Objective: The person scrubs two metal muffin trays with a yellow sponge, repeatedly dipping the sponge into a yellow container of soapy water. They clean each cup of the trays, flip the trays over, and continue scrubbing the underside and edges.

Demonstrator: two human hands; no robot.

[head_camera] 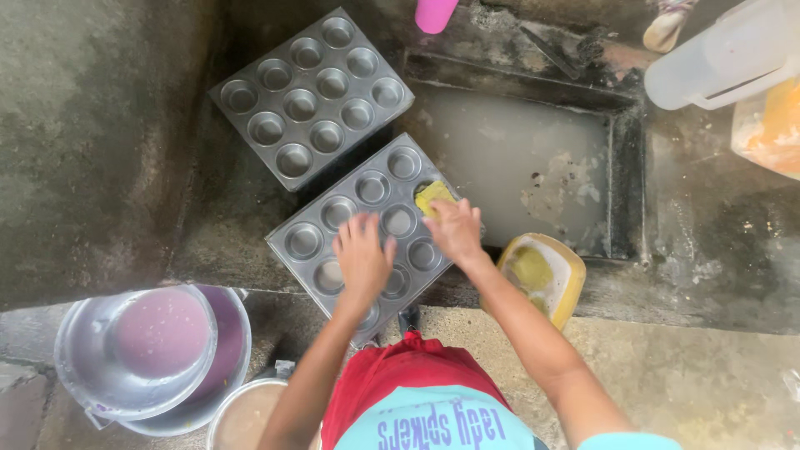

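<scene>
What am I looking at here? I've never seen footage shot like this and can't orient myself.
It is one view from a camera worn on a person's head, looking down at their own bare hands. The left hand lies flat on a metal muffin tray on a wet concrete floor. The right hand presses a yellow sponge onto it. A second tray lies behind, metal basins at lower left, a yellow tub on the right.

Outdoor wash area, rough concrete basin (517, 158), muffin tins (312, 96), metal bowls (137, 350)
</scene>
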